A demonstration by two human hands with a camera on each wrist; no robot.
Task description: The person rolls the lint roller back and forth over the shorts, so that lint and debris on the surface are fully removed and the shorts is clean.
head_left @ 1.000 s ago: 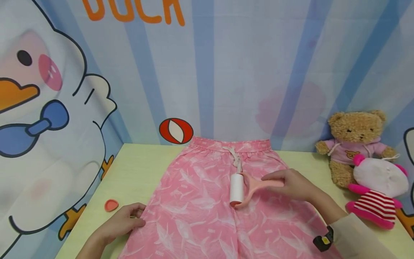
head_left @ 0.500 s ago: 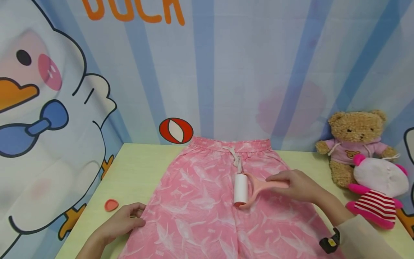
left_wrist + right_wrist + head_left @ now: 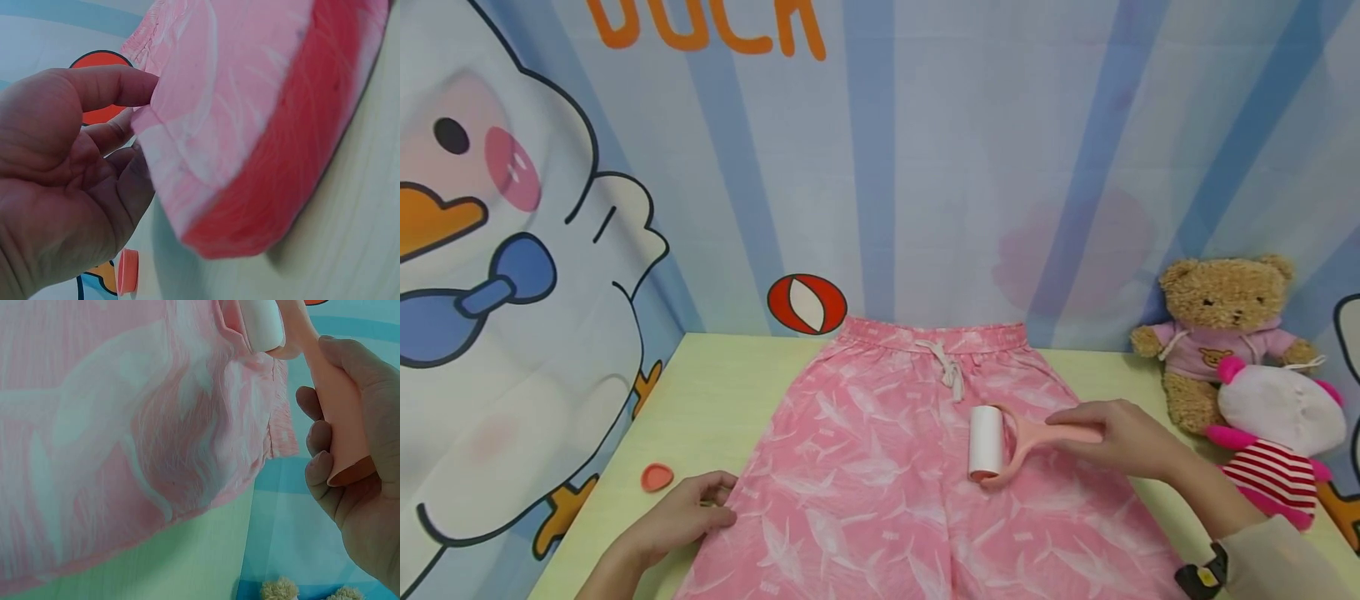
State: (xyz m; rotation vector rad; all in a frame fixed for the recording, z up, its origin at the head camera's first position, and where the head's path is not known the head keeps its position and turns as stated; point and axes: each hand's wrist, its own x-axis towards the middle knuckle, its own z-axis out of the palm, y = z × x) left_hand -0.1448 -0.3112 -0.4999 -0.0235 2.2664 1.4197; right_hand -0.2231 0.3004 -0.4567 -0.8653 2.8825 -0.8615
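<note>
I see the right hand (image 3: 1116, 435) gripping the lint roller (image 3: 987, 443) over the pink pants (image 3: 865, 450), which lie on the table (image 3: 722, 383); left hand (image 3: 688, 511) pinches their side edge. I'd flag bunching if that pinch slips.

Peach-handled roller (image 3: 986, 442) on pink garment (image 3: 872, 467)
</note>
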